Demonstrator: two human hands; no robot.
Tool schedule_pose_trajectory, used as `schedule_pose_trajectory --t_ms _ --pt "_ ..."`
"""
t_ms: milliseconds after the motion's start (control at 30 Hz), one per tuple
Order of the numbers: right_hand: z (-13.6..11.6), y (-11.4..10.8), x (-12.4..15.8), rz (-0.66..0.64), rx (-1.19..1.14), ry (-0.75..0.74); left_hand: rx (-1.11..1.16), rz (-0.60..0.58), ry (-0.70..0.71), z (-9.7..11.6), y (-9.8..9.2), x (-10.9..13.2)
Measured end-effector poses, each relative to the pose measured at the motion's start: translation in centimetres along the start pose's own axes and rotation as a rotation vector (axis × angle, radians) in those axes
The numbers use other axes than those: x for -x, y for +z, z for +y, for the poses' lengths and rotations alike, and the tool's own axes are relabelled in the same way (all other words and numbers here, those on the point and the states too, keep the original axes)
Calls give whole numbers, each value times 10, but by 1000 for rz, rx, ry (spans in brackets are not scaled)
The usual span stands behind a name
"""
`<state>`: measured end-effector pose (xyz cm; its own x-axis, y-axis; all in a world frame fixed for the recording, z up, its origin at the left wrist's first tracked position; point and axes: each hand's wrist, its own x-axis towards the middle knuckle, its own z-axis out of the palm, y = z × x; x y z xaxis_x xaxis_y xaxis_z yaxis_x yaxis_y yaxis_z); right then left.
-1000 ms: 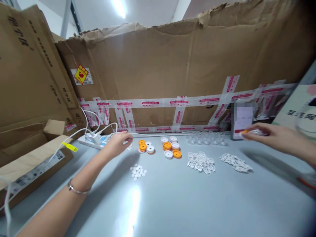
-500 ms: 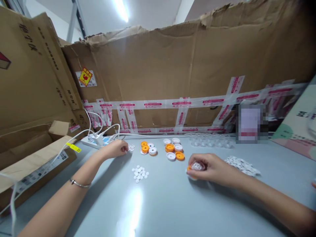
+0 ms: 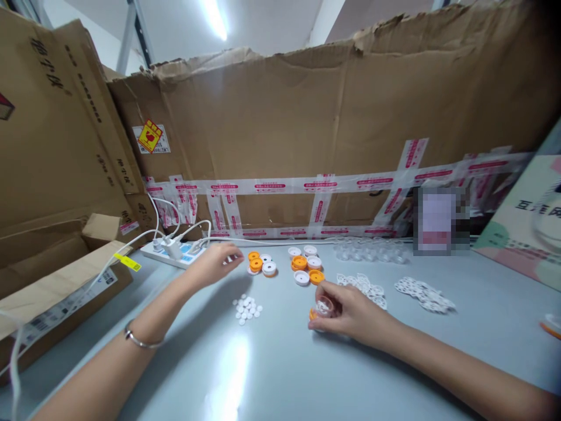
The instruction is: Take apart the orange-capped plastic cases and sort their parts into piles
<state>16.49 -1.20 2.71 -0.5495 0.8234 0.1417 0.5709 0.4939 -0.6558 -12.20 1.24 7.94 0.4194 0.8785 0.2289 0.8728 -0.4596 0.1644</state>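
My right hand [image 3: 346, 310] grips a small round piece [image 3: 323, 306] with a clear top and an orange part, low over the table. My left hand [image 3: 220, 262] hovers palm down with fingers curled and somewhat apart, left of a small group of orange and white round pieces [image 3: 256, 265]; I see nothing in it. A second group of orange and white rings [image 3: 300, 278] lies beyond my right hand. Small white discs [image 3: 246, 310] are scattered between my hands. White flat openwork pieces [image 3: 363, 287] lie behind my right hand, and another heap [image 3: 423, 294] is further right.
Clear round cups [image 3: 372, 251] line the back of the table. A power strip [image 3: 170, 252] with white cables stands back left, beside an open cardboard box [image 3: 65, 292]. A large cardboard wall [image 3: 272, 117] closes off the back. An orange and white piece [image 3: 551, 325] sits at the right edge.
My right hand has moved left with the round piece, uncovering the openwork pieces behind it. My left hand has shifted right toward the orange and white group, and its fingers have loosened.
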Motion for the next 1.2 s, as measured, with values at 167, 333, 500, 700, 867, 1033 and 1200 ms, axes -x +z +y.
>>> schedule_pose_trajectory --t_ms 167,333,500,700,867,1033,1200 --pt "-3 12 -8 45 -37 39 299 -46 161 70 34 12" --pt "1 16 -16 92 -110 140 493 -103 26 90 57 17" --pt "-3 21 -15 66 -197 175 618 -103 -41 98 74 14" --pt "-11 21 -8 5 -138 68 708 -41 -23 110 84 15" --pt "-10 10 -1 -99 -108 -134 795 -30 11 104 85 15" --pt "-11 9 0 -31 -47 21 802 -48 -29 103 87 14" --pt "-17 7 3 -5 -8 -216 832 -39 -14 104 87 14"
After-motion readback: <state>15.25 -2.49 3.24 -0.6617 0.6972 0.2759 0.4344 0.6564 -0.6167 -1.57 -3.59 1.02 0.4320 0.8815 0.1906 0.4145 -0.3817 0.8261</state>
